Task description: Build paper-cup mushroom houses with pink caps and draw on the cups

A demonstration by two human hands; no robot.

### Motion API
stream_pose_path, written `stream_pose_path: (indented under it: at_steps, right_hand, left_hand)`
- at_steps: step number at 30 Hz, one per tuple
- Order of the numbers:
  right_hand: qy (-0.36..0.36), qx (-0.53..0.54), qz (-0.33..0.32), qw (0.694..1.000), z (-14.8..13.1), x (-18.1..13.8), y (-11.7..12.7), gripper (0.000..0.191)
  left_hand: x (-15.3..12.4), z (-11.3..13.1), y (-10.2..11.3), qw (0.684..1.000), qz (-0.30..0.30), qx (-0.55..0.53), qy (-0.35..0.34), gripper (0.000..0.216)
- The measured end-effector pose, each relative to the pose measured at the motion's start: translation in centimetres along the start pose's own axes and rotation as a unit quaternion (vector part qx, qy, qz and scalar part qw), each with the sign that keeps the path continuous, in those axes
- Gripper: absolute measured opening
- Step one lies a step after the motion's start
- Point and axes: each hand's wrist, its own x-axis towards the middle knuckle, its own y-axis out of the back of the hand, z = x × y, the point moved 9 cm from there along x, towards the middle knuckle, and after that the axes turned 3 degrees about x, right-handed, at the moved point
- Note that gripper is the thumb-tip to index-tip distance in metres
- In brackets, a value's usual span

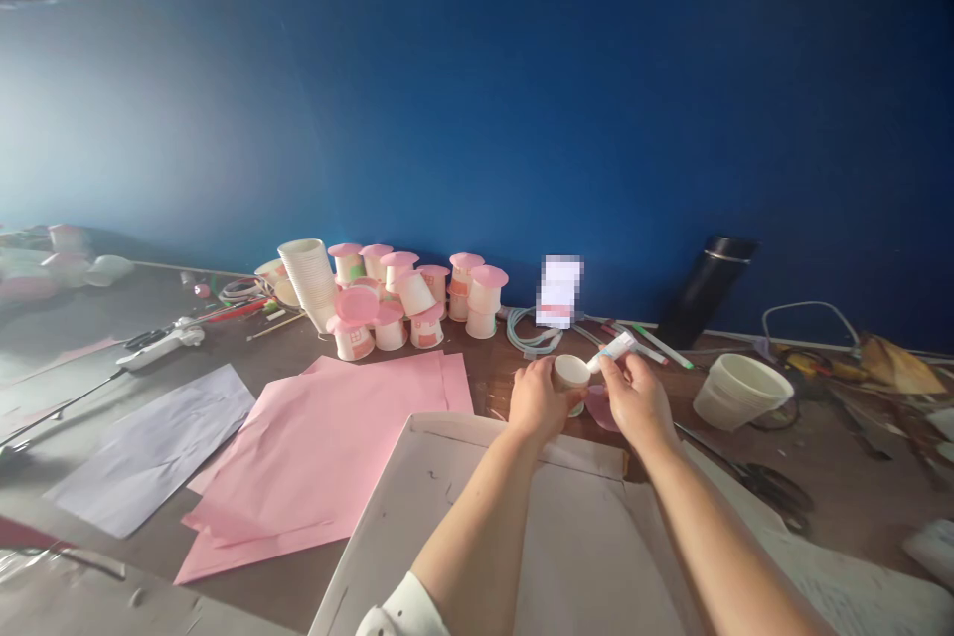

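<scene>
My left hand (538, 399) is wrapped round a small paper cup (572, 373), whose pale round end faces up. In my right hand (635, 399) is a white glue tube (617, 350), its narrow tip pointing left at the cup's rim; I cannot tell if it touches. A pink paper disc (602, 409) lies below, between the hands. Under my forearms is a white cardboard box lid (454, 462). Behind and to the left stand several paper cups with pink disc tops (488, 293), some stacked, a few with drawn windows.
Pink sheets (320, 457) and a white sheet (160, 447) lie left. A tall cup stack (307, 283) stands behind them. On the right are markers (663, 346), a white cup stack (741, 393), black scissors (771, 487) and a black bottle (705, 293) leaning against the blue wall (477, 119).
</scene>
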Motion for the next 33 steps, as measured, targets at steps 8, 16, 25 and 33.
stream_pose_path:
  at_steps: [8,16,25,33]
  right_hand:
    - [0.0,0.032,-0.026,0.999,-0.4,-0.5,-0.1,0.081]
    - [-0.005,0.035,-0.055,0.998,-1.1,-1.7,-0.5,0.075]
    - [-0.005,0.058,-0.044,0.997,-0.1,-1.1,-1.0,0.069]
    - [-0.01,0.075,-0.022,0.997,0.6,-0.2,-1.1,0.069]
  left_hand:
    - [-0.1,0.1,-0.4,1.0,-0.018,-0.006,-0.019,0.055]
    - [-0.4,-0.3,-0.3,0.999,0.022,0.032,0.008,0.093]
    - [-0.1,-0.2,-0.3,0.993,0.014,0.115,0.017,0.057]
    - [-0.3,0.1,-0.3,0.992,-0.009,0.124,0.02,0.056]
